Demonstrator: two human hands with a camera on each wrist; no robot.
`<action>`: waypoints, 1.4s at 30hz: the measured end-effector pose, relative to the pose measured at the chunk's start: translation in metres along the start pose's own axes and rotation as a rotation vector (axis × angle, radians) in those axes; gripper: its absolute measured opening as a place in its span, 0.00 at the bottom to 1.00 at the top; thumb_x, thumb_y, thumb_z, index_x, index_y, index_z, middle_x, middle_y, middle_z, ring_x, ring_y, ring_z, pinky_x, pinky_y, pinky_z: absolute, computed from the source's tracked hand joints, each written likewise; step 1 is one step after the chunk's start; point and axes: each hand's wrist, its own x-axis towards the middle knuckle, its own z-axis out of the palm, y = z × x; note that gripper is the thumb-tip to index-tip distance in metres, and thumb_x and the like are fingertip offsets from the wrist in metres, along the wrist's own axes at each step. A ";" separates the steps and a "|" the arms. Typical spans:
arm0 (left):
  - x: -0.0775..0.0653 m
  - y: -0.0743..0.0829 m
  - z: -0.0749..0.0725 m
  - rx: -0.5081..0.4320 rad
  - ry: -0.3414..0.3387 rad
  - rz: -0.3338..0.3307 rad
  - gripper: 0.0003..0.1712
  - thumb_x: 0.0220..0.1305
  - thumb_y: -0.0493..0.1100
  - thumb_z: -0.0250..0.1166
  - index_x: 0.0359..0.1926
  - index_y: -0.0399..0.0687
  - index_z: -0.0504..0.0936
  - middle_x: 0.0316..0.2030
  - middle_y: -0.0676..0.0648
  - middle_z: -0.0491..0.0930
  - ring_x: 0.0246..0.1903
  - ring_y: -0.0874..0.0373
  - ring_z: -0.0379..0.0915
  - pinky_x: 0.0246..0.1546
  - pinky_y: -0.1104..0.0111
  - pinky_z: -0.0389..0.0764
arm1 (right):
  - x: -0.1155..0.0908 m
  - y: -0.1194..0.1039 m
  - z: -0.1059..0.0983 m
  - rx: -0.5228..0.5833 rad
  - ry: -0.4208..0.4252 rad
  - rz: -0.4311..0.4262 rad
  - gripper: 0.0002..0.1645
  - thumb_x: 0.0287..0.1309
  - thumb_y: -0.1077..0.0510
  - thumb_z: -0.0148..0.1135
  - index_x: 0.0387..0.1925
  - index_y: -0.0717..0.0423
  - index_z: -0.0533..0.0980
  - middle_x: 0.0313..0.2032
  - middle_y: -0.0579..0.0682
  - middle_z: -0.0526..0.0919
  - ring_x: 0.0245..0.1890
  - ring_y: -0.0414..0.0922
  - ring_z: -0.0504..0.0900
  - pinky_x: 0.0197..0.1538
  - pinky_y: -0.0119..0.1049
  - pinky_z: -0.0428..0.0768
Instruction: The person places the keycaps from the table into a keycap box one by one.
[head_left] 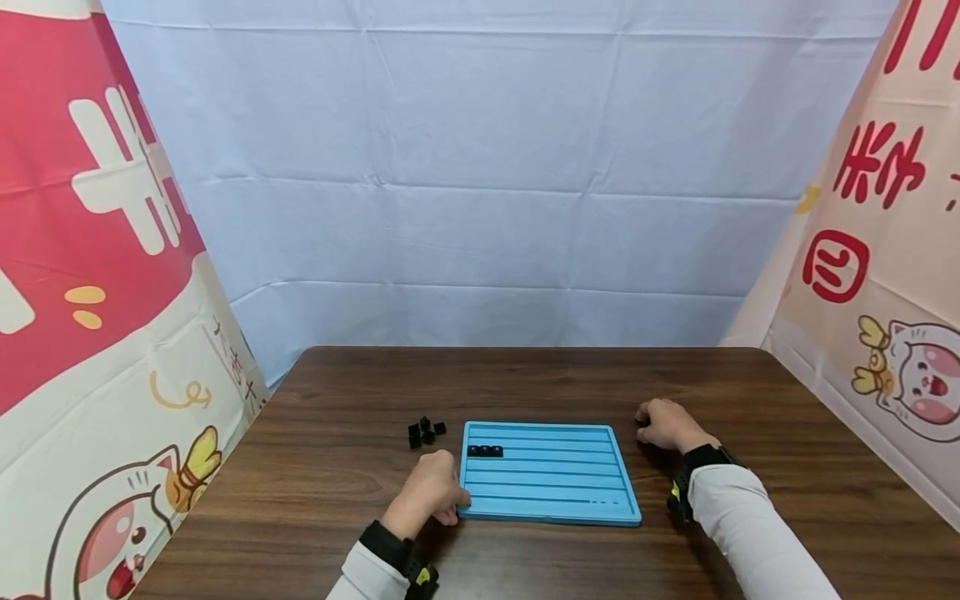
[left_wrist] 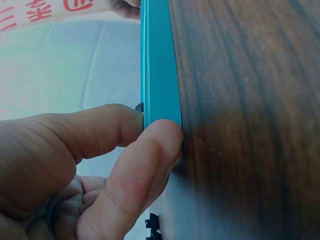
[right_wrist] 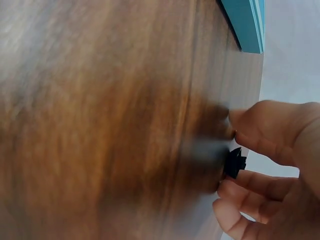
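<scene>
A shallow blue tray [head_left: 547, 479] with parallel grooves lies flat on the table. Three small black pieces [head_left: 485, 451] sit in a row in one groove near its left side. At the tray's near left corner, my left hand [head_left: 429, 492] pinches the edge; in the left wrist view, one fingertip [left_wrist: 132, 125] is at the top rim and another presses the side wall. To the right of the tray, my right hand [head_left: 670, 425] is low over the table. Between its parted thumb and fingers stands a small black piece [right_wrist: 235, 162], partly hidden by the fingers.
Several black pieces [head_left: 426, 432] lie in a loose cluster left of the tray. The brown wooden table [head_left: 360, 383] ends at a pale cloth backdrop [head_left: 480, 233], with printed cloths hanging at both sides.
</scene>
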 end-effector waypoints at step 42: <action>-0.002 0.002 0.001 0.007 0.009 -0.004 0.14 0.48 0.28 0.66 0.12 0.37 0.73 0.07 0.46 0.72 0.07 0.58 0.72 0.11 0.68 0.75 | -0.008 -0.005 0.005 -0.046 0.052 -0.062 0.15 0.51 0.75 0.51 0.19 0.56 0.67 0.19 0.49 0.65 0.21 0.45 0.64 0.27 0.38 0.65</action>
